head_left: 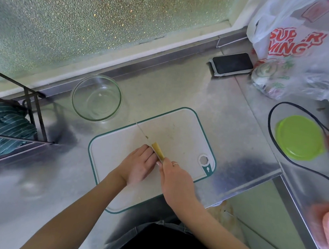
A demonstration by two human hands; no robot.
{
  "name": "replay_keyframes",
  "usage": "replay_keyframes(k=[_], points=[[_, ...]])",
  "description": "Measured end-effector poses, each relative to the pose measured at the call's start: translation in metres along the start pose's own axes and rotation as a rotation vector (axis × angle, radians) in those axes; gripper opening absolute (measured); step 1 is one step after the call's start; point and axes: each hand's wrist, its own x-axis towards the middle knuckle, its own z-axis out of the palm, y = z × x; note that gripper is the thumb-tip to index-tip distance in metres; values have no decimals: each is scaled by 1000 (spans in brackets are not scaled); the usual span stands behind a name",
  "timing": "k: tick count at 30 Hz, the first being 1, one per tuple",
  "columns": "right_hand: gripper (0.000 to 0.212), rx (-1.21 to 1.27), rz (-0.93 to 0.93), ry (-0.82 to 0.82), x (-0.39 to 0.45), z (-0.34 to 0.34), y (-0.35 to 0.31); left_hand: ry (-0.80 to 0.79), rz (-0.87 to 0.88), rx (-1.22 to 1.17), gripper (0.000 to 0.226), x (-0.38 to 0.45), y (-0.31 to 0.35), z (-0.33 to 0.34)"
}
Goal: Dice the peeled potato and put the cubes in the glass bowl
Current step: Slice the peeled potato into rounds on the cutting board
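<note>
The steel counter (181, 90) carries all items, with a frosted window behind its back edge. A printed plastic bag (293, 46) occupies the back right corner. A wire rack (30, 105) holding a striped cloth (7, 127) stands at the left edge. The white cutting board (118, 160) with teal trim lies near the front edge, at the centre. The glass bowl (96, 98) stands upright just beyond the board's back left corner, apart from it. A green lid (299, 139) lies near the right edge. A black phone (232, 63) lies toward the back, left of the bag.

The left hand (139, 165) rests on the board, fingers extended against the left side of the potato piece (157, 150). The right hand (175, 179) grips the knife (142, 132) handle, fingers curled round it. The blade points toward the bowl and lies between the left fingers and the potato piece, which sits on the board's centre.
</note>
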Motion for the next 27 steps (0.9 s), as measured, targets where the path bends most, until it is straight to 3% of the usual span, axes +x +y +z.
replay_keyframes(k=[8,13,17,24,27], points=[[38,-23,11,1,-2,11,3,17,-26,-26,15,-3,2,6],[23,-27,2,-26,1,13,3,19,-43,-46,12,0,0,3],[35,-15,32,-21,7,15,0,27,-58,-49,12,4,-2,0],[33,129,19,-266,14,11,3,30,-82,-95,4,4,-3,-2],[20,190,24,-283,14,14,6,5,-86,-105,9,3,-2,-1]])
